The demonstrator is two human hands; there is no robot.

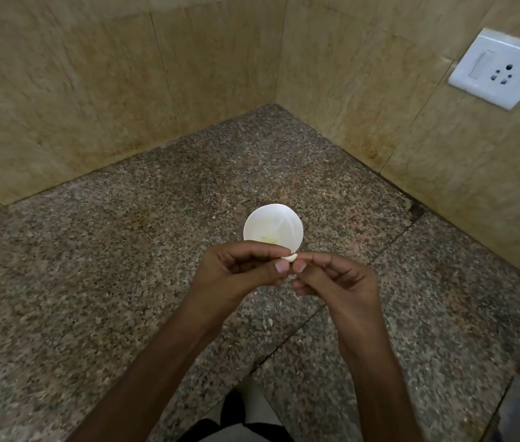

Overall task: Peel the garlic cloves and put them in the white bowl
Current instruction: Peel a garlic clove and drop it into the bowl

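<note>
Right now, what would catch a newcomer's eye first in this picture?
Probably the left hand and right hand at centre, pinching one garlic clove between them. Just beyond them sits the white bowl on the speckled counter. A white socket plate stands out on the right wall.

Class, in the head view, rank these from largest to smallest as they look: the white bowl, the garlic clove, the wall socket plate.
1. wall socket plate
2. white bowl
3. garlic clove
Apparent size only: their distances from the camera differ.
</note>
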